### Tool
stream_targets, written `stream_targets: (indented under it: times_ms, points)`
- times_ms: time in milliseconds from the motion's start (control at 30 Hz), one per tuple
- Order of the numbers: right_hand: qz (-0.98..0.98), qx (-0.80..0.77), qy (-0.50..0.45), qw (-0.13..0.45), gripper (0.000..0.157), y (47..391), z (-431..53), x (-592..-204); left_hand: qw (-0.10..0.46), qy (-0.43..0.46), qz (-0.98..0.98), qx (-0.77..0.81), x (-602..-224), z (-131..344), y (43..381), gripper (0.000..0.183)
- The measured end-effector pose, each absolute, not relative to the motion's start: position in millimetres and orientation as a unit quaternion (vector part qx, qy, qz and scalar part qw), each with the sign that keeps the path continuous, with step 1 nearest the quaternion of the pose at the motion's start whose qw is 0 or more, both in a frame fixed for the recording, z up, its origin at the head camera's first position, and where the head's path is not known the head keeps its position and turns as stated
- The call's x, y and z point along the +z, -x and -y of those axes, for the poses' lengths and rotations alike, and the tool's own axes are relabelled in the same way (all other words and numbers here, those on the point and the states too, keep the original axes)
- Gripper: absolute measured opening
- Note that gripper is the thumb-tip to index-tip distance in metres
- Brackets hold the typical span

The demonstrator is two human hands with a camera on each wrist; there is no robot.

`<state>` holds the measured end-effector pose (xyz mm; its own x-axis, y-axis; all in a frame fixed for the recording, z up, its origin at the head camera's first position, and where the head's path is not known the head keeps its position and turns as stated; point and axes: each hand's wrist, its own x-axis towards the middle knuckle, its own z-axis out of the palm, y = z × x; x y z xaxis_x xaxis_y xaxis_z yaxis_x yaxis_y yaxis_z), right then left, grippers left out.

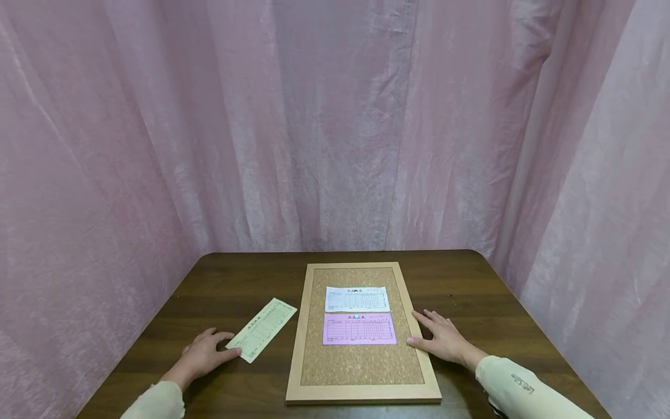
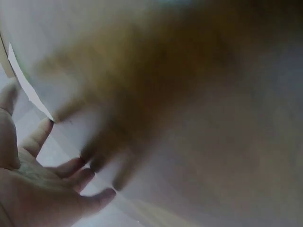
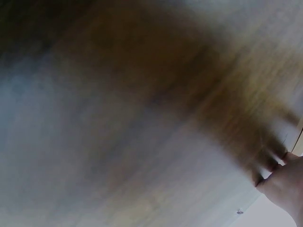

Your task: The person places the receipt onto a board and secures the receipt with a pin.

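A pale green printed slip lies slanted on the table, left of a wood-framed cork board. My left hand is at the slip's near end, thumb and index finger spread, their tips at its edges. In the left wrist view the hand shows the index fingertip right at the slip's edge. On the cork sit a white printed slip and, just below it, a purple printed slip. My right hand rests with spread fingers at the board's right frame edge.
The board lies on a dark brown wooden table with rounded far corners. Small dark specks lie right of the board. Pink curtains hang behind the table and along both sides.
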<state>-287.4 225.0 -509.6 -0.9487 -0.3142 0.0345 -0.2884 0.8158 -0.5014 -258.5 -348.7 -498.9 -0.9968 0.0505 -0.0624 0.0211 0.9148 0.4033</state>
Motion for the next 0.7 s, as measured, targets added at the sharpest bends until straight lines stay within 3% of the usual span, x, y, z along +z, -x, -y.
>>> stream_targets:
  times_ms: [200,700]
  points:
    - [-0.952,-0.26,0.159,0.026,0.084,287.6,-224.5,-509.9,0.027,-0.006,-0.983,0.181,-502.1,341.4,259.3,0.08]
    - [-0.95,-0.266,0.163,0.028,0.084,289.2,-225.4,-512.0,0.023,0.004,-0.977,0.214,-499.5,341.4,265.1,0.067]
